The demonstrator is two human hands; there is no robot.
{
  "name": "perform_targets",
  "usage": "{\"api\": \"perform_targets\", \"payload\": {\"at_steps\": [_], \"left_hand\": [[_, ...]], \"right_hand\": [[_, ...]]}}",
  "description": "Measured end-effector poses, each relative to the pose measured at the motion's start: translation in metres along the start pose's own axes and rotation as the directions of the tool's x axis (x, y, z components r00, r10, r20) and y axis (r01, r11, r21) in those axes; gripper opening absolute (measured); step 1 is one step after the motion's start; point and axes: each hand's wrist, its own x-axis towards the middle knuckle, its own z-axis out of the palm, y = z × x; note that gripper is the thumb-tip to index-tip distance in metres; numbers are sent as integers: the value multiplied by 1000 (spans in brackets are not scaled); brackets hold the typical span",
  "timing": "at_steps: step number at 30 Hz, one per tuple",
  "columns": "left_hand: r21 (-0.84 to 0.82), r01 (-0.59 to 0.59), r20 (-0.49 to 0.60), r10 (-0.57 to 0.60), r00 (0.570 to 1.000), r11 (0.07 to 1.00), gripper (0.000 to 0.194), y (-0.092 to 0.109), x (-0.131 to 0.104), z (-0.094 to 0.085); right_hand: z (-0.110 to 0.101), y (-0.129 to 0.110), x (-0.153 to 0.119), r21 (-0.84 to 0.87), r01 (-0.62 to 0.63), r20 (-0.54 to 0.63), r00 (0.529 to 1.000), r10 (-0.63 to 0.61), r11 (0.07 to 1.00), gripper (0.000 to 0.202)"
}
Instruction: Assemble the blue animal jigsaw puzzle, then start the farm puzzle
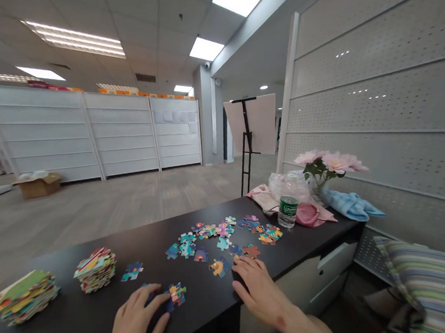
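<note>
My left hand [136,319] lies over the dark table [203,311] with its fingers spread, the fingertips touching blue puzzle pieces. Just right of those fingertips is a joined bit of puzzle [177,294] in orange, green and blue. My right hand [257,287] rests at the table's front edge, fingers apart, its fingertips beside a blue and brown piece [218,267] and below a reddish-brown piece [251,251]. Loose colourful pieces [223,230] are scattered beyond both hands. One teal piece [132,271] sits apart, above my left hand.
Two stacks of puzzle pieces [27,296] [95,270] stand at the left. At the back right are a water bottle [288,210], cloths [352,205] and pink flowers [338,162]. A striped cushion [435,278] is at the lower right.
</note>
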Motion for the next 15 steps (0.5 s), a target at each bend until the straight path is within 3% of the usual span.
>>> {"api": "perform_targets", "payload": {"at_steps": [3, 5, 8, 11, 13, 15], "left_hand": [[-11, -127, -9, 127, 992, 992, 35, 13, 3, 11], [-13, -144, 44, 144, 989, 989, 37, 18, 8, 12], [34, -35, 126, 31, 992, 999, 42, 18, 19, 11], [95, 86, 118, -97, 988, 992, 47, 16, 30, 11], [101, 102, 94, -111, 989, 990, 49, 20, 34, 10], [62, 46, 95, -52, 994, 997, 48, 34, 37, 8]], "right_hand": [[2, 4, 11, 1, -21, -33, 999, 21, 1000, 43], [4, 9, 15, -7, -52, -46, 998, 52, 999, 43], [6, 16, 17, 32, -36, -47, 998, 37, 999, 28], [4, 22, 16, 138, 17, -56, 998, -9, 990, 19], [1, 25, 14, 231, 59, -60, 997, -46, 971, 19], [-1, 27, 12, 297, 100, -54, 995, -87, 950, 22]]}}
